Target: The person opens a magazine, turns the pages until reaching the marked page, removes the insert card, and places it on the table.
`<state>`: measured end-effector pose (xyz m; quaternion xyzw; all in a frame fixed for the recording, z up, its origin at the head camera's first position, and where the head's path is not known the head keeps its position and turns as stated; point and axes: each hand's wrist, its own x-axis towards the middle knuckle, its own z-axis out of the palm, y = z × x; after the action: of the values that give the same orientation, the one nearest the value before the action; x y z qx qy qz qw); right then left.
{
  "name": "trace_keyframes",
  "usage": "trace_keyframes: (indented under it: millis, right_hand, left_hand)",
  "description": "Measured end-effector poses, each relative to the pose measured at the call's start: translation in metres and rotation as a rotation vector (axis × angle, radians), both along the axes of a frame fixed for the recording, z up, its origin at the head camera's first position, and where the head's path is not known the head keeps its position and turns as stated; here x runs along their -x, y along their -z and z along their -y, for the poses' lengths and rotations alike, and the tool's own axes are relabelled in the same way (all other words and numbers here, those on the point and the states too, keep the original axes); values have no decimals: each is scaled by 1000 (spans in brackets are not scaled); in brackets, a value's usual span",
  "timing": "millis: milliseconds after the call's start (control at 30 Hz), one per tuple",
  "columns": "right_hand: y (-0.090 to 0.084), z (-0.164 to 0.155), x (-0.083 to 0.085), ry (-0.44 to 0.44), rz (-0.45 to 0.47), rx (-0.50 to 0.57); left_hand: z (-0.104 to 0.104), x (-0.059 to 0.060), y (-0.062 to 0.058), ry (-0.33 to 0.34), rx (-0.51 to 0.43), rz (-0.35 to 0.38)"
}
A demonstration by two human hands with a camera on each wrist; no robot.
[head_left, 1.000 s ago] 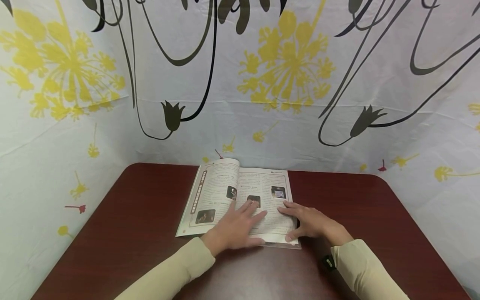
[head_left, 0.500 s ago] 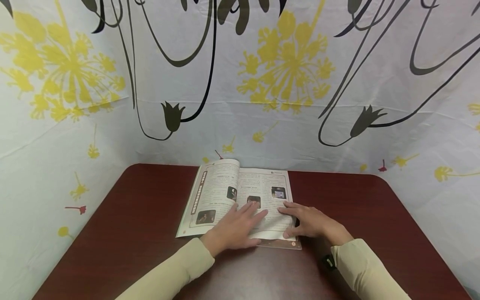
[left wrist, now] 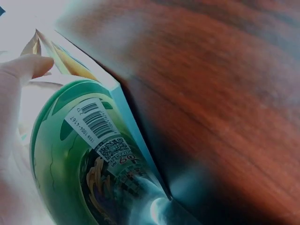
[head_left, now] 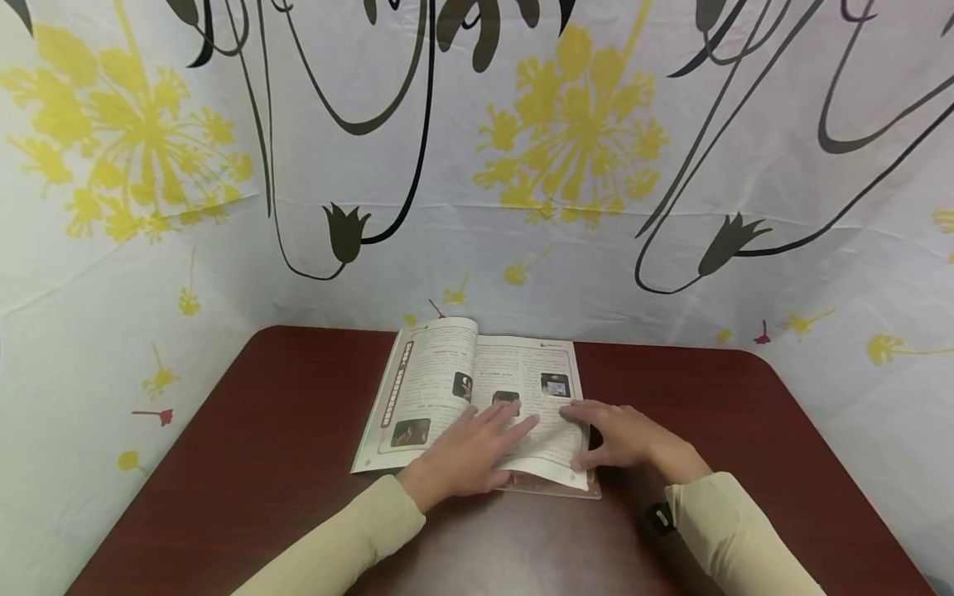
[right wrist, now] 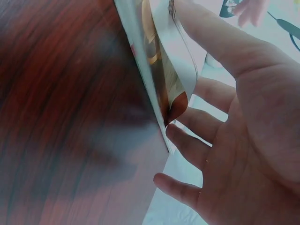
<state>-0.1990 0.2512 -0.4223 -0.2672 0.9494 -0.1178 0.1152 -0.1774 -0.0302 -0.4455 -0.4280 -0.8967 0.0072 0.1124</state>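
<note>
A magazine lies spread on the table, with print and small photos on both pages. My left hand rests flat across its lower middle, fingers spread over the right page. The left wrist view shows part of this hand's thumb by the lower edge and a green back cover with a barcode. My right hand pinches the right page's outer edge between thumb and fingers. In the right wrist view that page bows up from the sheets below, and the fingertips are partly hidden behind it.
The dark red wooden table extends to both sides of the magazine. Behind it hangs a white cloth printed with yellow and dark flowers. A black wristband sits by the right sleeve.
The right page's lower edge has lifted and curved, exposing a brown page beneath at the bottom. My right hand has shifted slightly to the right; the left hand stays almost where it was.
</note>
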Motion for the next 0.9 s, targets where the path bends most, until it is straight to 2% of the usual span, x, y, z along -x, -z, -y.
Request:
trace_keyframes:
  millis: [167,333,467,600,733,900]
  right_hand:
    - [-1,-8,2,48,-21,-22]
    - [-2,-16,4,74,-55,-24]
    - [-2,-19,4,94,-68,-28]
    - [0,-16,3,103,-32,2]
    - [4,-12,1,61,-1,15]
    - [4,-7,-2,-31,54,21]
  left_hand:
    - [0,1,0,3,-16,-9]
    - [-2,2,0,33,-56,-53]
    - [-4,2,-4,70,-112,-126]
    - [-3,2,-8,92,-141,-226]
    - [0,3,-10,86,-142,-316]
    - [4,4,-9,61,-118,-375]
